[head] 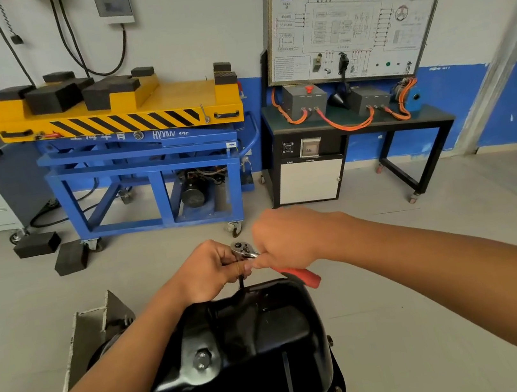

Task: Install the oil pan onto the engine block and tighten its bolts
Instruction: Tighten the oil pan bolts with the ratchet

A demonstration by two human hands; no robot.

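The black oil pan (271, 338) lies upside down on the engine block at the bottom centre, with a silver drain plug (202, 359) on its near slope and small bolts (337, 390) along its right flange. A ratchet wrench (244, 250) with a red handle (302, 276) stands over the pan's far edge, its dark extension running down to the flange. My left hand (209, 272) pinches the extension just under the ratchet head. My right hand (286, 242) grips the handle close to the head. The block under the pan is mostly hidden.
A grey metal stand bracket (93, 334) juts out left of the pan. Across the floor stand a blue lift cart (152, 164) with a yellow striped top, loose black rubber blocks (70, 257), and a black training bench (356, 120) with orange cables.
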